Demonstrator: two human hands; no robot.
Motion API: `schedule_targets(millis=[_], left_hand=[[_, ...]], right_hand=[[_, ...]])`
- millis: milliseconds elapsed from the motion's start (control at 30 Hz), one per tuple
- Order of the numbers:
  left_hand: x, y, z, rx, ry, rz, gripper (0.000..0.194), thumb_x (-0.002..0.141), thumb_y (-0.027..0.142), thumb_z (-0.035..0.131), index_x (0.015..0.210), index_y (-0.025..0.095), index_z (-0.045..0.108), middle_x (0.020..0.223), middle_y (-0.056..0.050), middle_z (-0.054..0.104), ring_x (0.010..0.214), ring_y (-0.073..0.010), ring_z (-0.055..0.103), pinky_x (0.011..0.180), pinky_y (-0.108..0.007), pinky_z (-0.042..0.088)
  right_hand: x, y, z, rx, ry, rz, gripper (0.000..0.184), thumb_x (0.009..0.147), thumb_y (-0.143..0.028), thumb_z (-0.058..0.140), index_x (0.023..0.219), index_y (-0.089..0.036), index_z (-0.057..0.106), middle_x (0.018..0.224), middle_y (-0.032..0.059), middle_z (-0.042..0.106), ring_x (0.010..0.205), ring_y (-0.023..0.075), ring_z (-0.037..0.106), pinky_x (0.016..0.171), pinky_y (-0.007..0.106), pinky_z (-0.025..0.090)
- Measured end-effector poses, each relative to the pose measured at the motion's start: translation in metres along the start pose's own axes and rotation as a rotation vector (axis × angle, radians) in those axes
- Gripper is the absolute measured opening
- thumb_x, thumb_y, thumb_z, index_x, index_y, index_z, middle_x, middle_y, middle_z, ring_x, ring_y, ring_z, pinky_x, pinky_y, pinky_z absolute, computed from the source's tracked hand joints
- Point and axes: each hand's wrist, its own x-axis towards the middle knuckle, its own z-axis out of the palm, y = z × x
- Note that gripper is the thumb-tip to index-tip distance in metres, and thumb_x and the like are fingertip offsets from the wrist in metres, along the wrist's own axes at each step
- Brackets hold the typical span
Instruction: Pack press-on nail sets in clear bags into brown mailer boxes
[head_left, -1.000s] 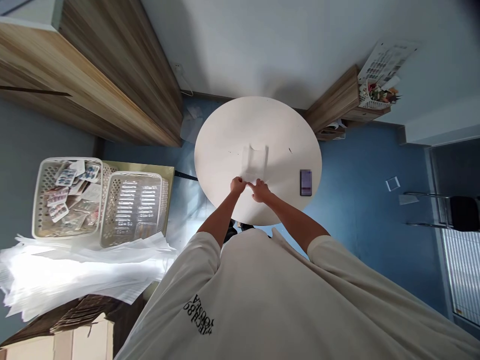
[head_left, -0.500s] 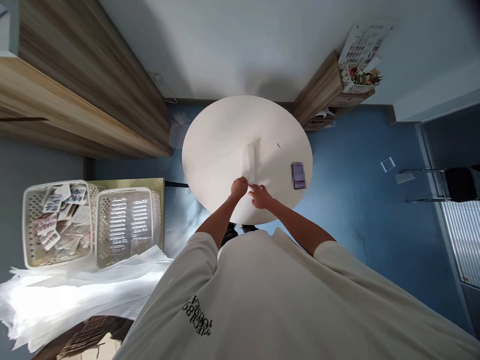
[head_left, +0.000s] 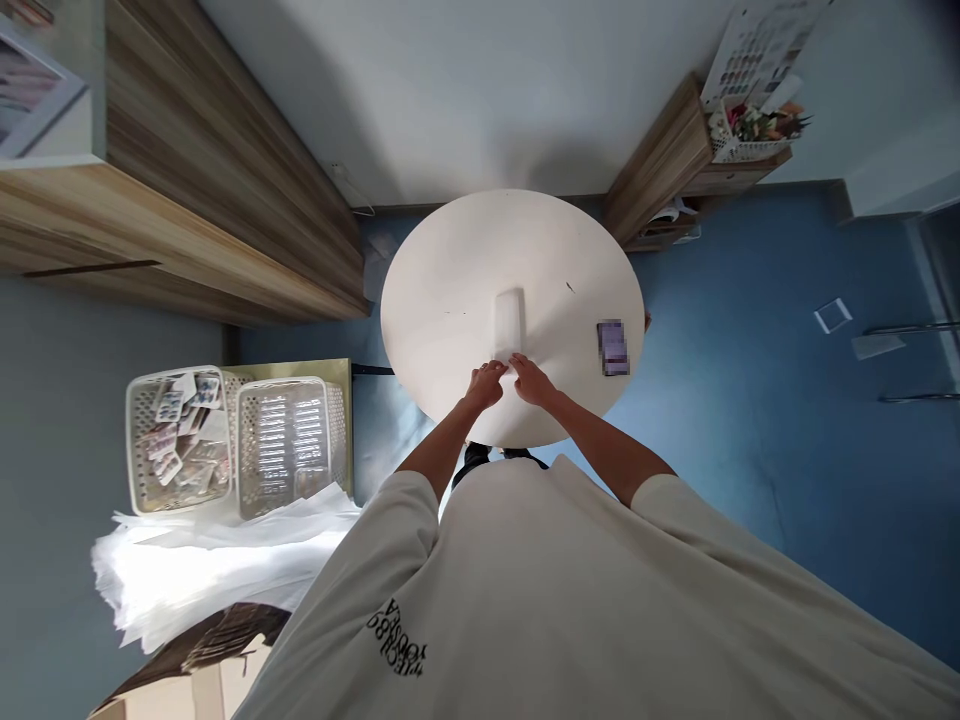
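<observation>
A long white paper-like bundle [head_left: 509, 318] lies on the round white table [head_left: 435, 270], its length pointing away from me. My left hand [head_left: 487, 383] is closed at the bundle's near end, with the fingertips pressed against its left corner. From the other side my right hand [head_left: 532, 380] grips the same end, fingers bent and thumb close to the left hand. Both hands almost meet there and partly cover that edge. What is inside the bundle cannot be seen.
A phone-like purple object [head_left: 613, 348] lies at the table's right. Left of the table stand two white baskets [head_left: 135, 440], one holding small packets, the other clear plastic pieces. White sheets [head_left: 225, 560] are piled in front of them. A wooden cabinet [head_left: 277, 190] rises at the left.
The white bundle, raised and narrow-looking before, now lies flatter with its broad face up. My hands have drawn closer together at its near end. The view has shifted left.
</observation>
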Motion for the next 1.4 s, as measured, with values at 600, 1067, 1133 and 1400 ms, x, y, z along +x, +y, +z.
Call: schedule_targets(millis=[600,1067,1133,1400], left_hand=[[0.021,-0.012,0.000,0.195,0.091,0.168,0.059,0.091,0.006,0.049,0.149,0.017,0.055,0.175,-0.014,0.035,0.164,-0.0288,0.030,0.131,-0.055,0.030],[0.034,-0.007,-0.019,0.190,0.045,0.138,0.064,0.086,0.014,0.062,0.149,0.015,0.052,0.165,-0.015,0.051,0.153,-0.0321,0.046,0.128,-0.049,0.029],[0.033,-0.006,-0.022,0.167,0.033,0.116,0.066,0.086,0.019,0.065,0.151,0.017,0.050,0.164,-0.015,0.052,0.152,-0.0328,0.046,0.128,-0.049,0.028],[-0.008,-0.004,-0.010,0.051,-0.026,0.032,0.050,0.090,0.018,0.060,0.139,0.022,0.058,0.134,-0.012,0.072,0.131,-0.0304,0.063,0.121,-0.051,0.036]], right_hand=[[0.013,0.020,0.017,-0.252,0.131,-0.151,0.051,0.099,-0.003,0.043,0.144,-0.016,0.062,0.158,0.0158,0.056,0.137,0.0324,0.054,0.114,0.046,0.040],[0.029,0.021,0.002,-0.221,0.098,-0.174,0.053,0.089,0.001,0.053,0.139,-0.014,0.064,0.141,0.0171,0.064,0.122,0.0342,0.058,0.108,0.046,0.044],[0.028,0.022,0.000,-0.217,0.107,-0.177,0.051,0.088,0.000,0.055,0.136,-0.013,0.065,0.140,0.0172,0.065,0.122,0.0342,0.058,0.108,0.046,0.043],[-0.001,0.011,-0.003,-0.181,0.031,-0.213,0.042,0.089,-0.011,0.061,0.129,-0.018,0.071,0.130,0.0125,0.074,0.116,0.0313,0.064,0.106,0.044,0.043]])
